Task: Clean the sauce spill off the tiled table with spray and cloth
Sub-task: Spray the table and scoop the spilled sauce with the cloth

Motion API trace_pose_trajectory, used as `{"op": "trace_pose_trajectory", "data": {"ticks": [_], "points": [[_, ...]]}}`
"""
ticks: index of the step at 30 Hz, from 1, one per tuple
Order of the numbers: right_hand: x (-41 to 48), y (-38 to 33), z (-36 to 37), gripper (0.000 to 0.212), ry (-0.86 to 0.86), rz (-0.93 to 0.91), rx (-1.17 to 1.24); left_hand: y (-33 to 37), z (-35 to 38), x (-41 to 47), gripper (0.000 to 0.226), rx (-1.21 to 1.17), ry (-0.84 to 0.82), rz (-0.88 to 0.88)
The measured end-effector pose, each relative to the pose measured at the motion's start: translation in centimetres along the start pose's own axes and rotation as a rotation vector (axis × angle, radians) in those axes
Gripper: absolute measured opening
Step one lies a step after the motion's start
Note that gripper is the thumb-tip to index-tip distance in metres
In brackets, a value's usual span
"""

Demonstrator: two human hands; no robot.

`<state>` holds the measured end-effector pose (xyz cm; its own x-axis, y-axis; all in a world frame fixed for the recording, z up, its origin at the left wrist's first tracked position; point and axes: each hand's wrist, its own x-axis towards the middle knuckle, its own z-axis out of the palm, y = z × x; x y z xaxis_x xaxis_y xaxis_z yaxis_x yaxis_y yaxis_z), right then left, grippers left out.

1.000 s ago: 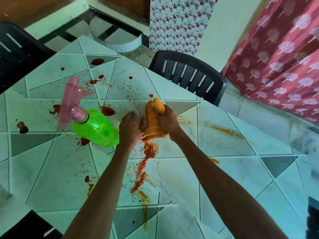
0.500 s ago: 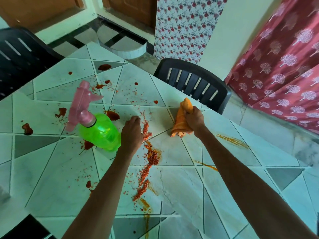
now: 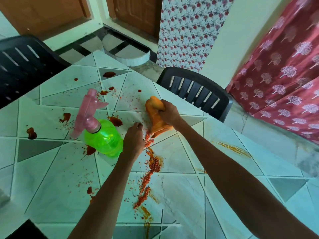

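While gripping the bunched-up soft orange cloth [image 3: 156, 118] near its top with the right hand [image 3: 168, 112], fingers curled tight round it, pushes the floppy bottom end down onto the tile. Has pulled the cloth back in since half a second ago: then out to the right and well apart from the other hand, now just beside it again. Looks like a back-and-forth scrub, so mid-wipe and not done.

Rests the left hand [image 3: 133, 140] on the tile just left of the cloth, fingers loosely bent, tips down, holding nothing. Has kept it in much the same spot.

Touches the cloth's bottom end to the top of a long trail of crumbly red sauce flakes [image 3: 151, 166], running down toward the near edge. Has not cleared that trail yet.

Leaves the see-through bright green plastic spray bottle [image 3: 101, 135] with its pink trigger top [image 3: 89, 107] standing close on the left of the left hand, with no fingers on it. Cannot tell if wrist and bottle touch. Cannot tell how full either; shows only a green glow inside, no clear water line.

Further out on the pale green tiled table [image 3: 51, 178], leaves dark red sauce blobs [image 3: 32, 133] around the bottle and a thin orange smear [image 3: 233, 149] well off to the right. Probably needs more spray and many more wipes. Past the far edge, only a black slatted plastic chair [image 3: 195, 92].
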<state>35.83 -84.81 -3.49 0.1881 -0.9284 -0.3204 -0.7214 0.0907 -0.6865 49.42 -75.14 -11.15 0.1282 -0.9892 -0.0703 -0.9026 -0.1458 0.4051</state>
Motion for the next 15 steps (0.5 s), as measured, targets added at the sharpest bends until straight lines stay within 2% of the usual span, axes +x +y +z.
{"op": "trace_pose_trajectory", "data": {"ticks": [3, 7, 10, 15], "points": [[-4.6, 3.0, -2.4, 0.043, 0.059, 0.01, -0.025, 0.0, -0.3, -0.4, 0.056, -0.013, -0.032, 0.021], [-12.0, 8.3, -2.7, 0.033, 0.136, 0.192, -0.005, 0.5, -0.6, -2.4, 0.057, -0.03, -0.046, 0.062], [-16.0, 10.7, 0.2, 0.035, 0.123, 0.314, 0.059, 0.8, -0.5, -4.4, 0.06, -0.005, -0.043, 0.106], [-15.4, 8.8, 5.5, 0.043, 0.191, 0.272, 0.124, -0.2, 0.1, -5.9, 0.06, -0.032, -0.039, 0.114]]}}
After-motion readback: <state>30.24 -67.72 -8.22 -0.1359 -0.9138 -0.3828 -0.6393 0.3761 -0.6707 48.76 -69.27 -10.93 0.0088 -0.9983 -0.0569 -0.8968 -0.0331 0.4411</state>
